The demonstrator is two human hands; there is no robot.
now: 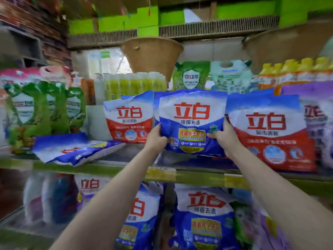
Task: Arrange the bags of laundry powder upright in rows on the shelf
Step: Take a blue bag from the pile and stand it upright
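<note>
Head view shows a soft blue-and-white plastic bag of laundry powder (191, 121) held upright between both hands at the front of the green-edged metal shelf (198, 175). It stands between a smaller red-and-white powder bag (128, 117) just beside it on the left and a larger red-and-white powder bag (270, 132) touching it on the right. To the left of the held bag, another blue-and-white bag lying flat (75, 148) waits near the shelf's front edge.

The held bag looks fairly heavy and slumpy: loose powder in thin, glossy film that will sag and could slide through a light grip. Taking it low on both side edges, as now, seems the sound hold, since the weight sits at the bottom.

The left hand (155, 137) clamps the bag's lower left edge, fingers curled behind. The right hand (225, 136) grips the lower right edge, thumb on the front. Both forearms reach up and forward, wrists apart by the bag's width.
</note>
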